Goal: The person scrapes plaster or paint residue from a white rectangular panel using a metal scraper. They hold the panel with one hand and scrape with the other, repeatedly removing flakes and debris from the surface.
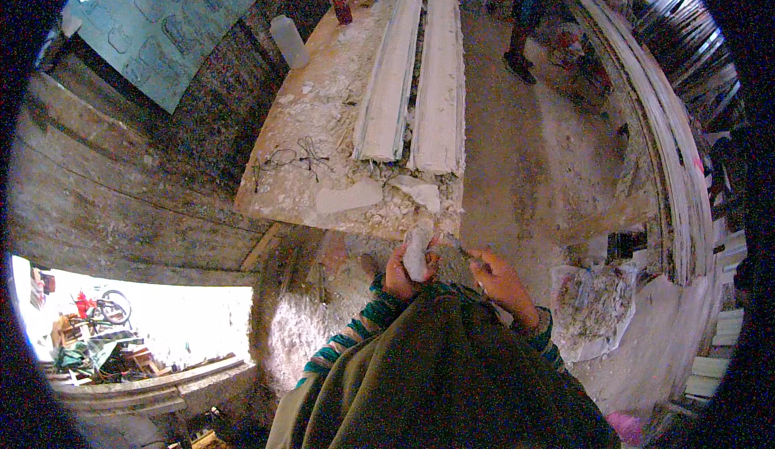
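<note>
My left hand (401, 273) is wrapped round a whitish, elongated lump (417, 251) that looks crusted with plaster. It holds the lump upright just off the near edge of the plaster-strewn table (303, 138). To the right of it, my right hand (502, 282) is closed on a thin tool (464, 249) whose tip points toward the lump; its kind is too blurred to make out. Just past my hands, a flat white slab piece (349, 199) and a broken white chunk (416, 191) lie on the table among crumbs.
Two long white mouldings (436, 118) run up the table. A white plastic bottle (289, 41), a bottle of red liquid (341, 5) and tangled dark wire (311, 157) are at its left. A person's leg (523, 37) shows beyond. Right stand a debris-filled sack (593, 300) and stacked long strips (658, 110).
</note>
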`<action>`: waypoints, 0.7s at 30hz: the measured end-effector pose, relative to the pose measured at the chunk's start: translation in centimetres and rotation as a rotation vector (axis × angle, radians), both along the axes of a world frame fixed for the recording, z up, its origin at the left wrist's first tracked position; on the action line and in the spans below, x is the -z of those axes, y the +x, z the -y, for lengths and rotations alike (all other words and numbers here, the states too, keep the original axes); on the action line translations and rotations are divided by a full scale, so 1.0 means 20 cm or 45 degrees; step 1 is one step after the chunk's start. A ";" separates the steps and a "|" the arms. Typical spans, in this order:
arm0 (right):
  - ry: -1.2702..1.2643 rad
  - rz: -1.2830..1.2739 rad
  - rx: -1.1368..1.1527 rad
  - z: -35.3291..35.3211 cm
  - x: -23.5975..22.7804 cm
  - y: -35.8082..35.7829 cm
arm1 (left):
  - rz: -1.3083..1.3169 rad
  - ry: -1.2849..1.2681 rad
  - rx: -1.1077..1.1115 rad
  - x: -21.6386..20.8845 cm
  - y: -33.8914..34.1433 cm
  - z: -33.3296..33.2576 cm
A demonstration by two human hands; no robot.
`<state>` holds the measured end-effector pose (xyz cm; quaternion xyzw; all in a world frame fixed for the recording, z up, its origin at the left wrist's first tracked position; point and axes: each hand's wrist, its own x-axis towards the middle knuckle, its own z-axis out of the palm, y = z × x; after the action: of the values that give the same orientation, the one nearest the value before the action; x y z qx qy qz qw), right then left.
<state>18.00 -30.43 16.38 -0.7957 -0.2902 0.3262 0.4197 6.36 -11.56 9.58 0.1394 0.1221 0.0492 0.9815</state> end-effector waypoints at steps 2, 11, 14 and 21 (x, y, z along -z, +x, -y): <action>0.075 0.204 -0.097 -0.01 -0.04 -0.02 | -0.033 -0.048 -0.043 -0.01 0.01 0.01; -0.441 0.243 -0.267 -0.10 -0.23 -0.14 | -0.082 -0.148 -0.089 0.19 0.06 0.10; -0.535 0.310 -0.319 -0.12 -0.21 -0.13 | 0.009 0.001 -0.077 0.31 0.05 0.12; -0.503 0.294 -0.269 -0.11 -0.17 -0.12 | -0.222 0.339 0.085 0.52 0.04 0.14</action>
<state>15.51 -28.20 19.73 -0.8595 -0.3485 0.3255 0.1837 7.13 -14.37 -0.78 0.2760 0.1943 0.0199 0.9411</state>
